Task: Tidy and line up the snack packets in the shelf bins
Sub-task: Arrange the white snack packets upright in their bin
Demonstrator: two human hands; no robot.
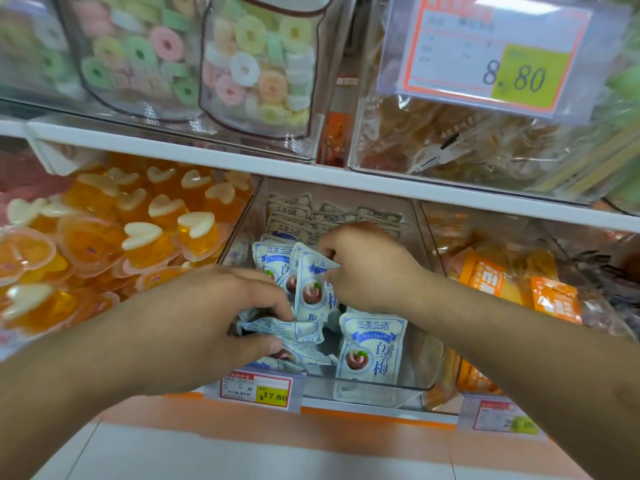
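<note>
Both hands in the clear bin (420,372): left hand (221,306) clutches crumpled plum packets (287,329), right hand (363,265) pinches one upright packet (311,282). Risk: loose front packet (369,355) tips out if nudged.

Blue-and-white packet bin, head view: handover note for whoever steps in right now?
Left hand: grips a crumpled blue-and-white packet low in the clear middle bin.
Right hand: fingers pinch the top edge of an upright packet mid-bin.
Placement: beige packets are stacked at the back; one blue-and-white packet stands upright at the front right.
Done: back stack looks orderly.
Left: packets under the left hand lie jumbled and need standing up in line. Neighbouring jelly cup bin and orange packet bin are untouched.
</note>
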